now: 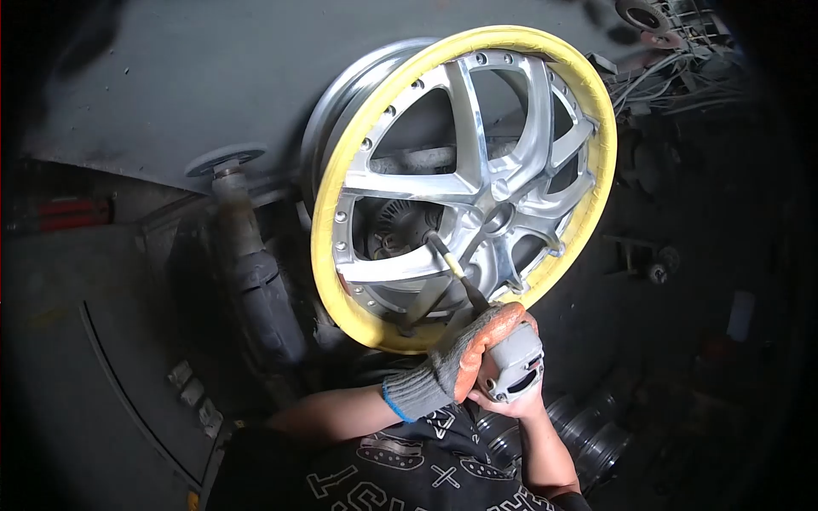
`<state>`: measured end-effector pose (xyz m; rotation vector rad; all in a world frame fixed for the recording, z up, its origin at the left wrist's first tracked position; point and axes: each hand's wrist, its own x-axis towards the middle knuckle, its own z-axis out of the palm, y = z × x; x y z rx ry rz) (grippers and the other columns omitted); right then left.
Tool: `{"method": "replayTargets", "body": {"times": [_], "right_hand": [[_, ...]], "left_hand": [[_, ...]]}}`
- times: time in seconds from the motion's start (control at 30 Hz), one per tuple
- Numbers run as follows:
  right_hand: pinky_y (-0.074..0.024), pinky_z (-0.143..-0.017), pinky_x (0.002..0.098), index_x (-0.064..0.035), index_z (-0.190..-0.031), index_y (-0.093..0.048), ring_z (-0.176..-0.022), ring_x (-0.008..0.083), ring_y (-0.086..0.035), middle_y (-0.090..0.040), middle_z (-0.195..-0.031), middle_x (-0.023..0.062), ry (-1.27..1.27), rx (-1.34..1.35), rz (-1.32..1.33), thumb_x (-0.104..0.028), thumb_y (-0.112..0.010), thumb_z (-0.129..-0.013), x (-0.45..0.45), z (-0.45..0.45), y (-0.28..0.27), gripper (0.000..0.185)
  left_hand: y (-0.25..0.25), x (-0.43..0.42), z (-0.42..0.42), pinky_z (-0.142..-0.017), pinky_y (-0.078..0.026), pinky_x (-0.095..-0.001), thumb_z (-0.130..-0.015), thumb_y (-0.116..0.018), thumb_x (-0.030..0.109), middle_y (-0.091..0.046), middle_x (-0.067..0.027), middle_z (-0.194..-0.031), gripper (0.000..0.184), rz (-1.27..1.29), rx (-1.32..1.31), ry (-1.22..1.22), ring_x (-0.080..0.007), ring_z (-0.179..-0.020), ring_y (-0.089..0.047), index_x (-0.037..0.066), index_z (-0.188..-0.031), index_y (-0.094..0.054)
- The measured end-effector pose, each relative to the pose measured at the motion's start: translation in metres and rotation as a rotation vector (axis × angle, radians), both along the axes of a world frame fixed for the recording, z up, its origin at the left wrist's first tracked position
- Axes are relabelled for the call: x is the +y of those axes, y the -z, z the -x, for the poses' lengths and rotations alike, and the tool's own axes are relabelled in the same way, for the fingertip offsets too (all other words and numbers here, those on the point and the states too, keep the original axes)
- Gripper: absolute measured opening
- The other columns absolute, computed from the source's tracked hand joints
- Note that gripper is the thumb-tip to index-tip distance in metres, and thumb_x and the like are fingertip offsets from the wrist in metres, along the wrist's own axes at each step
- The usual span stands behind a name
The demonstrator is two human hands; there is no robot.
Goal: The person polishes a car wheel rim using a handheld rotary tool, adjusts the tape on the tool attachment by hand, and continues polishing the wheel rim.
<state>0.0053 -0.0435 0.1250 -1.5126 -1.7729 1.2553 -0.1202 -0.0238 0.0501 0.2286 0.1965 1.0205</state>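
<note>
A silver alloy wheel (481, 179) with a yellow-covered rim lip (607, 170) stands tilted in front of me. My left hand (467, 349), in a grey and orange glove, is closed around the front of a die grinder (515, 366). My bare right hand (520, 407) grips the grinder's rear body from below, its fingers partly hidden. The grinder's long shaft points up and left. Its small dark tip (437, 242) is at a lower spoke near the hub; whether it touches the metal cannot be made out.
Left of the wheel, an angle grinder (260, 285) stands upright with a flat disc (226, 159) on top. Several wheels (588, 434) lie in shadow at lower right. Cables and discs (682, 77) crowd the upper right. A grey panel (170, 94) lies behind.
</note>
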Motion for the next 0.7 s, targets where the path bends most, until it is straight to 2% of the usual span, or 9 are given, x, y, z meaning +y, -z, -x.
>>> {"method": "replayTargets", "body": {"times": [0.1,0.2,0.27,0.4,0.47,0.53,0.6,0.67,0.7], "right_hand": [[-0.0546,-0.08,0.0331,-0.0017,-0.103,-0.064,-0.084,0.0198,-0.07,-0.071,-0.096,0.0079,0.002,0.047,0.074,-0.026,-0.093,-0.056,0.005,-0.009,0.008,0.061],[-0.0547,-0.08,0.0334,-0.0009,-0.103,-0.064,-0.085,0.0205,-0.07,-0.07,-0.096,0.0095,0.008,0.031,0.099,-0.028,-0.093,-0.056,0.004,-0.019,0.016,0.062],[-0.0546,-0.08,0.0336,-0.0006,-0.104,-0.063,-0.086,0.0206,-0.07,-0.07,-0.096,0.0099,0.013,0.045,0.106,-0.028,-0.093,-0.056,0.004,-0.019,0.018,0.063],[-0.0544,-0.081,0.0338,0.0002,-0.107,-0.061,-0.087,0.0211,-0.069,-0.07,-0.098,0.01,-0.014,0.026,0.019,-0.029,-0.093,-0.055,-0.001,-0.02,0.022,0.068],[-0.0547,-0.081,0.0341,0.0007,-0.112,-0.059,-0.087,0.0223,-0.07,-0.07,-0.099,0.0107,-0.044,0.004,0.049,-0.029,-0.093,-0.055,-0.001,-0.017,0.017,0.072],[-0.0552,-0.081,0.0345,0.001,-0.114,-0.057,-0.086,0.0231,-0.071,-0.07,-0.099,0.0112,-0.193,-0.124,-0.057,-0.029,-0.093,-0.056,0.004,-0.009,0.006,0.075],[-0.0556,-0.081,0.0346,0.0011,-0.116,-0.056,-0.087,0.0243,-0.072,-0.07,-0.099,0.0121,-0.189,-0.131,-0.037,-0.029,-0.093,-0.056,0.001,-0.002,0.0,0.077],[-0.052,-0.083,0.0343,-0.0018,-0.113,-0.056,-0.094,0.0206,-0.067,-0.067,-0.107,0.009,-0.185,-0.183,0.195,-0.029,-0.094,-0.054,-0.005,0.006,-0.005,0.076],[-0.0528,-0.083,0.0347,-0.0008,-0.111,-0.059,-0.089,0.021,-0.068,-0.068,-0.104,0.0103,-0.136,-0.141,0.128,-0.03,-0.095,-0.053,-0.006,0.014,-0.009,0.074]], "left_hand": [[0.018,-0.008,-0.024,-0.099,-0.042,-0.0356,-0.104,-0.038,0.041,-0.058,-0.0143,-0.114,0.05,0.114,-0.011,-0.051,-0.0213,-0.109,-0.055,-0.004,-0.112,-0.057],[0.017,-0.007,-0.027,-0.099,-0.043,-0.0349,-0.103,-0.038,0.041,-0.058,-0.0157,-0.114,0.051,-0.041,-0.024,-0.359,-0.0218,-0.108,-0.055,-0.005,-0.112,-0.056],[0.017,-0.002,-0.019,-0.099,-0.043,-0.0341,-0.102,-0.039,0.041,-0.057,-0.0171,-0.115,0.051,0.007,0.031,-0.126,-0.0224,-0.109,-0.056,-0.006,-0.114,-0.055],[0.015,-0.001,-0.01,-0.099,-0.043,-0.0337,-0.102,-0.039,0.038,-0.058,-0.0168,-0.117,0.049,-0.032,-0.034,-0.158,-0.0223,-0.11,-0.056,-0.006,-0.115,-0.056],[0.007,0.001,0.002,-0.099,-0.043,-0.0344,-0.102,-0.038,0.036,-0.059,-0.0167,-0.117,0.048,-0.007,-0.025,-0.052,-0.0222,-0.11,-0.057,-0.006,-0.114,-0.057],[0.0,-0.002,0.011,-0.099,-0.044,-0.0354,-0.103,-0.037,0.034,-0.06,-0.0167,-0.116,0.047,0.007,-0.002,-0.019,-0.0223,-0.11,-0.058,-0.006,-0.113,-0.058],[-0.002,-0.009,0.015,-0.096,-0.045,-0.0345,-0.1,-0.042,0.039,-0.06,-0.0157,-0.115,0.049,-0.03,-0.061,-0.164,-0.0215,-0.108,-0.058,-0.005,-0.114,-0.058],[-0.014,-0.013,0.019,-0.091,-0.046,-0.0312,-0.096,-0.052,0.047,-0.06,-0.0125,-0.111,0.055,-0.051,-0.08,-0.347,-0.0189,-0.103,-0.058,-0.004,-0.116,-0.055],[-0.017,-0.017,0.035,-0.095,-0.045,-0.0325,-0.098,-0.048,0.047,-0.06,-0.0138,-0.114,0.055,0.052,-0.072,-0.194,-0.0199,-0.106,-0.058,-0.004,-0.117,-0.055]]}}
